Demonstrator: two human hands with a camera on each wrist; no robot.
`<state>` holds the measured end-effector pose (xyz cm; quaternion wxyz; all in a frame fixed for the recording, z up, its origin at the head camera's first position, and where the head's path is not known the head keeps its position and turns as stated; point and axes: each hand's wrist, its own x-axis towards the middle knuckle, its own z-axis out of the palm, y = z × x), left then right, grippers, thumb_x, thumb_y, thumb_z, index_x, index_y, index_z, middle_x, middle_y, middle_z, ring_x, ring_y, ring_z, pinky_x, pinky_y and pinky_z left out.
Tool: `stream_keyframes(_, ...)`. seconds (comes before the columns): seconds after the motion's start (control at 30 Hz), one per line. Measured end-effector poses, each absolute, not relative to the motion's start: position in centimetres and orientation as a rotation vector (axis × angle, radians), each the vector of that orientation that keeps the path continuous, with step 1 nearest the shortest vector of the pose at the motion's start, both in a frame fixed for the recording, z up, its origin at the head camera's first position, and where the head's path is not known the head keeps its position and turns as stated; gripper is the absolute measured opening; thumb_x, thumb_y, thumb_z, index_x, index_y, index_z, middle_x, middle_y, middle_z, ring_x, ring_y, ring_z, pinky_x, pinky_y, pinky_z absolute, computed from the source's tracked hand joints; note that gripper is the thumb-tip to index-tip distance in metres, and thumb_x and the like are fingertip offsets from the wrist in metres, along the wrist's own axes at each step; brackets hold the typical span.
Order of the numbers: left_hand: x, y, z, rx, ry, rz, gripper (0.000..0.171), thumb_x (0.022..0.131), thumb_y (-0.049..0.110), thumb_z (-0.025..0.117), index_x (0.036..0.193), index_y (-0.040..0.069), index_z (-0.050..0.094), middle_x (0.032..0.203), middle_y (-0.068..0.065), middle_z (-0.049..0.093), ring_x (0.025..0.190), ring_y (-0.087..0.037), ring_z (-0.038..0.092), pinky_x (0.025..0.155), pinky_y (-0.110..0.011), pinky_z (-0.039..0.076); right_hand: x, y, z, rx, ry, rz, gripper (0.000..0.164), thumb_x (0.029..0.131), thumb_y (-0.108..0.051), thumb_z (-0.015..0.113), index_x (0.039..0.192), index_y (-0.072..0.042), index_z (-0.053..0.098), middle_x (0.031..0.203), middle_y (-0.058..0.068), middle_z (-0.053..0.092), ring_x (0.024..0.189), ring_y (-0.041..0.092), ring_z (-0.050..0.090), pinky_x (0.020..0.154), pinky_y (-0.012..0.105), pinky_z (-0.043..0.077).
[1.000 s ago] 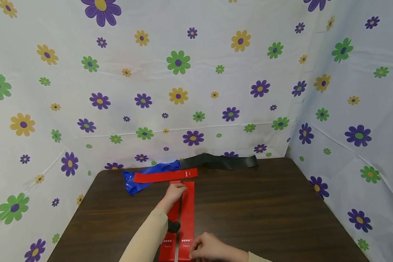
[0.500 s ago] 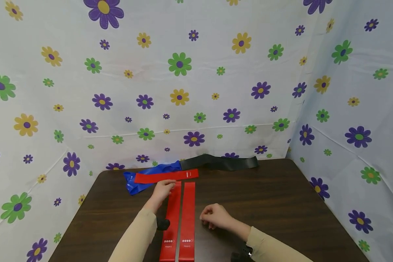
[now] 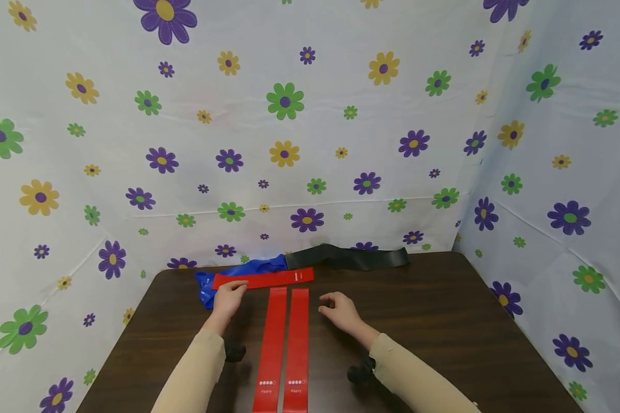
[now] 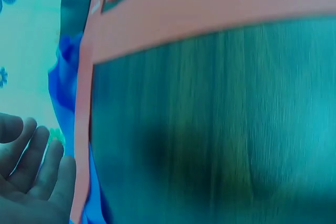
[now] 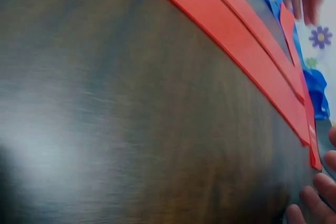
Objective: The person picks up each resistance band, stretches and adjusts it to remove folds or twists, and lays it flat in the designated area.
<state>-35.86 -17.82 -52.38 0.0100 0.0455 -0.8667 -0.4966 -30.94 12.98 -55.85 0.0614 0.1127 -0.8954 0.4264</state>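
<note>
Head view: I log the left strip (image 3: pixel 272 344) and the right strip (image 3: pixel 297 344), both red, lying lengthwise on the table (image 3: pixel 418 332), narrow gap between; each reads "Heavy" under a row of dots at its near end. Their far ends sit just beside the cross strip (image 3: pixel 276 279), also red; I cannot tell whether they touch. Cross strip lies partly over the blue band (image 3: pixel 266 265), which meets the black band (image 3: pixel 341 257) at the table's back edge, by the flowered cloth (image 3: pixel 310 129). Left hand (image 3: pixel 228 299): fingers released, slightly bent; fingertips over the cross strip's left part, contact unclear to me. Left wrist view shows its fingers spread slightly. Right hand (image 3: pixel 343 313): fingers released, softly bent, beside the right strip and apart from it.
</note>
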Motion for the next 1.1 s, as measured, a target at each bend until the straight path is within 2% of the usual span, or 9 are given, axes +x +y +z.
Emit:
stream_keyframes(0.1,-36.0,-19.1,-52.5,0.158,-2.734,-1.426,0.034,0.098,0.014,0.052,0.125,-0.004,0.061,0.128,-0.027,0.056,0.116,-0.042,0.050,0.096,-0.054,0.042,-32.0,12.7,-55.7,0.318,-2.730,1.281,0.030,0.085,-0.012,0.069,0.113,0.001,0.068,0.115,0.018,0.062,0.100,0.032,0.059,0.089,0.047,0.047)
stream_keyframes(0.23,-36.3,-20.5,-52.9,0.168,-2.798,-1.281,0.038,0.097,0.016,0.053,0.129,-0.005,0.058,0.131,-0.029,0.053,0.121,-0.046,0.046,0.099,-0.057,0.038,-33.2,12.3,-55.6,0.320,-2.780,1.260,0.037,0.085,-0.012,0.068,0.118,0.004,0.065,0.128,0.025,0.056,0.120,0.040,0.051,0.101,0.054,0.039)
stream_keyframes(0.47,-36.3,-22.6,-53.7,0.098,-2.927,-1.108,0.049,0.095,0.016,0.053,0.136,-0.011,0.046,0.139,-0.034,0.041,0.129,-0.051,0.035,0.108,-0.060,0.024,-34.6,11.5,-55.9,0.278,-2.914,1.121,0.047,0.085,-0.020,0.069,0.128,-0.003,0.061,0.139,0.021,0.050,0.125,0.042,0.046,0.093,0.069,0.033)
stream_keyframes(0.63,-36.3,-23.4,-53.9,0.024,-2.999,-1.005,0.053,0.095,0.017,0.054,0.137,-0.013,0.043,0.142,-0.037,0.034,0.131,-0.054,0.028,0.109,-0.062,0.018,-35.2,11.1,-55.7,0.250,-2.993,1.042,0.053,0.086,-0.026,0.069,0.134,-0.007,0.058,0.143,0.018,0.046,0.130,0.043,0.041,0.093,0.070,0.030)
stream_keyframes(0.87,-36.9,-23.5,-54.1,0.060,-3.076,-1.052,0.060,0.095,0.021,0.055,0.142,-0.011,0.035,0.147,-0.039,0.020,0.130,-0.062,0.016,0.103,-0.070,0.019,-35.8,10.4,-55.4,0.220,-3.079,0.966,0.059,0.087,-0.034,0.068,0.140,-0.013,0.053,0.149,0.015,0.040,0.137,0.042,0.030,0.096,0.069,0.025)
stream_keyframes(1.1,-37.2,-23.5,-54.3,0.048,-3.142,-1.017,0.064,0.095,0.025,0.054,0.141,-0.015,0.032,0.146,-0.043,0.016,0.129,-0.064,0.013,0.104,-0.070,0.016,-37.2,9.6,-56.7,0.206,-3.109,0.954,0.064,0.087,-0.042,0.065,0.144,-0.017,0.049,0.152,0.012,0.035,0.140,0.041,0.024,0.097,0.070,0.019)
